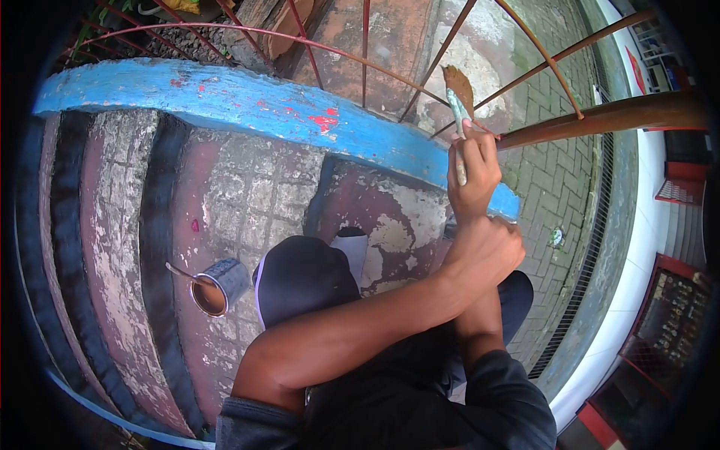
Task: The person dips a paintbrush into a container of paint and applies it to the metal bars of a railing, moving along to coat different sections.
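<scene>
My right hand (pixel 474 169) is closed round the handle of a paintbrush (pixel 455 109). The brush points up, its bristles brown with paint, close to the thin metal bars of a fence (pixel 439 56) and the end of a thick brown rail (pixel 600 124). Crossing over my right wrist, my left hand (pixel 491 251) is curled closed; its fingertips are hidden, and what they hold, if anything, does not show. An open paint can (pixel 234 276) with brown paint inside stands to the left of my knee, a thin stick or handle (pixel 180 273) leaning out of it.
A chipped blue ledge (pixel 247 97) curves below the fence bars. Worn steps (pixel 120 195) with peeling paint descend on the left. Beyond the ledge lies brick paving (pixel 547 172) with a drain grating (pixel 577 292). Red-framed racks (pixel 664 315) stand at far right.
</scene>
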### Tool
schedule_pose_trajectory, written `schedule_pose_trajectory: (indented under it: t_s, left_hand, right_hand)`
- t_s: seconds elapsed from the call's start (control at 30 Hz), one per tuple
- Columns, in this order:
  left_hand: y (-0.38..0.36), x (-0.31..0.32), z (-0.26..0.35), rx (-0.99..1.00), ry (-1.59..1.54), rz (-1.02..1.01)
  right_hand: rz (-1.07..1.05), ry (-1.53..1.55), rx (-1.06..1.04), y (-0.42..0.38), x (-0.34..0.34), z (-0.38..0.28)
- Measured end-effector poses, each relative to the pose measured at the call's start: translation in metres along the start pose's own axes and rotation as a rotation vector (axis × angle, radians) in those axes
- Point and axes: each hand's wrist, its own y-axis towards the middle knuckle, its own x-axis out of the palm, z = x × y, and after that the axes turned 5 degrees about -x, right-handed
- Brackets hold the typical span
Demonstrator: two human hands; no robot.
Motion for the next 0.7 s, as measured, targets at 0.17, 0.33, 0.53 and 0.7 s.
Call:
schedule_pose_trajectory:
  t_s: [0.17,0.33,0.53,0.7]
  left_hand:
    - [0.001,0.006,0.002,0.002,0.006,-0.006]
    - [0.004,0.006,-0.001,-0.014,-0.008,-0.028]
    - [0.003,0.002,0.002,0.007,-0.001,-0.044]
    - [0.002,0.002,0.0,0.021,0.014,0.005]
  right_hand:
    - [-0.069,0.025,-0.086,-0.019,0.017,0.006]
    - [-0.223,0.196,-0.077,-0.039,0.015,0.005]
    - [-0.069,0.094,0.023,0.005,-0.01,0.015]
    - [0.025,-0.021,-0.102,-0.018,-0.002,0.011]
